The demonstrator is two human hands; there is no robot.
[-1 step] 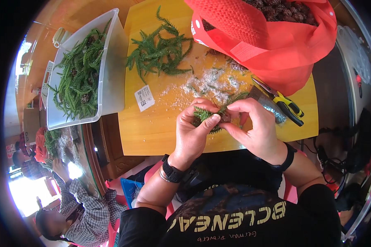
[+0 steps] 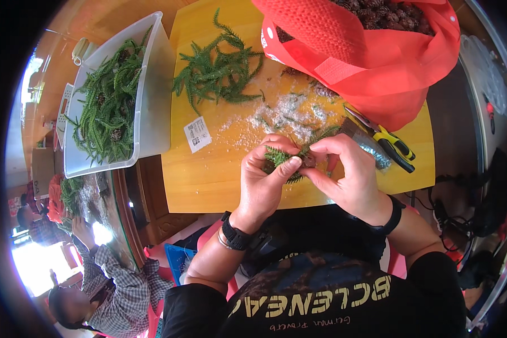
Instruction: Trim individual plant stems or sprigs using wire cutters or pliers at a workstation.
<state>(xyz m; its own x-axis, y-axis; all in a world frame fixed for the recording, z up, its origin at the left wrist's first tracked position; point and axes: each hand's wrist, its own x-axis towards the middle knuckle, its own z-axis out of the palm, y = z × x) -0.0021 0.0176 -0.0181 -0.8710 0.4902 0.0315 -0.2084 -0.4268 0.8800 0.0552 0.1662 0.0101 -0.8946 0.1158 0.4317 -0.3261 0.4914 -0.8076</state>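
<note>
As before, left hand (image 2: pixel 263 181) and right hand (image 2: pixel 352 176) pinch green sprigs (image 2: pixel 276 155) (pose unchanged).

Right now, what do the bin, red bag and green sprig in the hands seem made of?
Bin: likely smooth plastic; its walls are milky, translucent.
Red bag: probably matte nonwoven fabric; it creases in soft folds.
Green sprig: matte needles, plastic or real; too small to tell.
</note>
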